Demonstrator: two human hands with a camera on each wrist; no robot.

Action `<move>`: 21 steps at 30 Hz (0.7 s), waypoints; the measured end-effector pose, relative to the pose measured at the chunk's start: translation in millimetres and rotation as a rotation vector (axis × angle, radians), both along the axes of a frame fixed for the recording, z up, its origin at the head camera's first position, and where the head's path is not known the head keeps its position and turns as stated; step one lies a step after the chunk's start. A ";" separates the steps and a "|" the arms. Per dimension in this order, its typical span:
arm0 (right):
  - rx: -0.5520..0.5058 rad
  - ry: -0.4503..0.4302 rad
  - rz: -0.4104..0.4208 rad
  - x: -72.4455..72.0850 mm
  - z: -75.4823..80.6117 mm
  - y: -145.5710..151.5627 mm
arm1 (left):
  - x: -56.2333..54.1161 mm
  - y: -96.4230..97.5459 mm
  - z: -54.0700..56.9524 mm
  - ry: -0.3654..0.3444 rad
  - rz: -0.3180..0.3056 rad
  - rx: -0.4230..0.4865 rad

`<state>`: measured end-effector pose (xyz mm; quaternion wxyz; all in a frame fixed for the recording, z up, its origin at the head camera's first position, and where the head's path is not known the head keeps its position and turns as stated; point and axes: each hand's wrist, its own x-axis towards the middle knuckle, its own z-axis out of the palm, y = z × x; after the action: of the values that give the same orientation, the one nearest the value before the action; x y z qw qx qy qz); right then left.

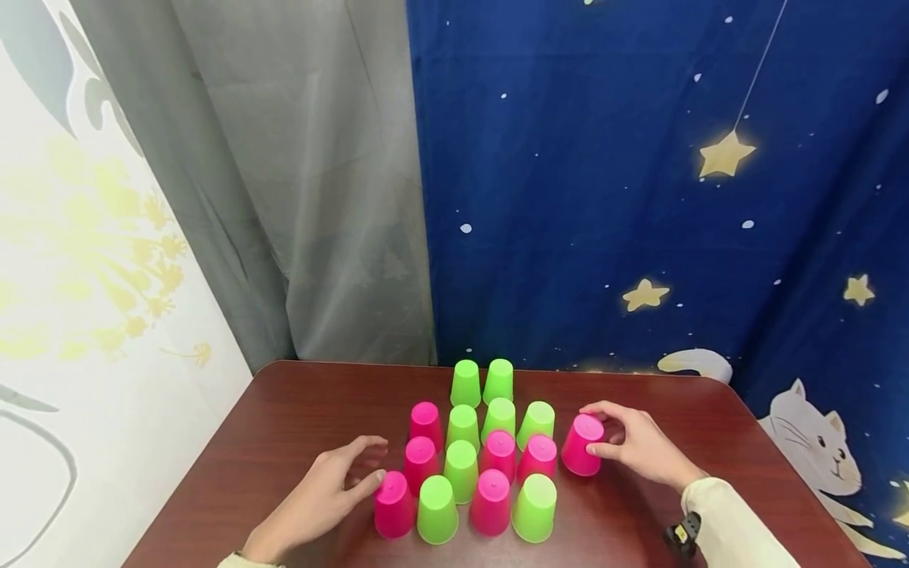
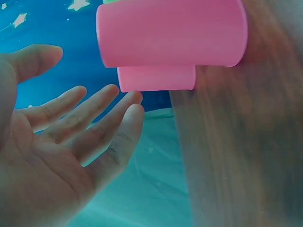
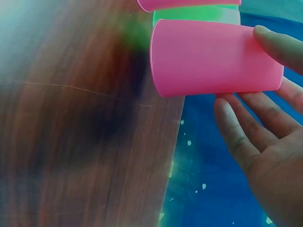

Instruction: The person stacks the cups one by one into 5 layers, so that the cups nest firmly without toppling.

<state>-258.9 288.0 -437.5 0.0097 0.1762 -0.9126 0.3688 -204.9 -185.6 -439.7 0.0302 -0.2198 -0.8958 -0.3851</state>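
Upside-down plastic cups, bright pink and lime green, stand in uneven rows on the table. At the right end, my right hand (image 1: 642, 446) grips a pink cup (image 1: 582, 448) between thumb and fingers, near its closed top. The right wrist view shows the thumb (image 3: 277, 45) on one side of that cup (image 3: 213, 59) and the fingers below. On the left, my left hand (image 1: 323, 493) has relaxed, spread fingers, thumb tip right at the front-left pink cup (image 1: 394, 509). In the left wrist view the palm (image 2: 52, 165) faces the pink cups and holds nothing.
A front green cup (image 1: 438, 513) stands beside the front-left pink one. Two green cups (image 1: 465, 385) form the far row near the back edge of the brown table (image 1: 319, 402). Behind hang a grey curtain (image 1: 341, 197) and a blue starry curtain (image 1: 554, 197).
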 end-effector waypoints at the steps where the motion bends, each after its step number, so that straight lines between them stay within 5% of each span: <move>1: -0.005 0.000 0.002 -2.3 0.4 -0.6 | 2.2 -0.7 -2.1 -0.004 0.006 0.011; 9: -0.023 0.019 -0.021 -20.1 -3.0 -1.6 | 14.3 0.1 -15.8 -0.084 0.052 0.035; 21: -0.028 0.037 -0.105 -43.5 -9.6 -7.5 | 13.8 8.1 -21.8 -0.103 0.057 -0.025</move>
<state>-302.4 280.6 -447.2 0.0485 0.1347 -0.9150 0.3771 -191.1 -177.4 -461.6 -0.0076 -0.1747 -0.9069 -0.3834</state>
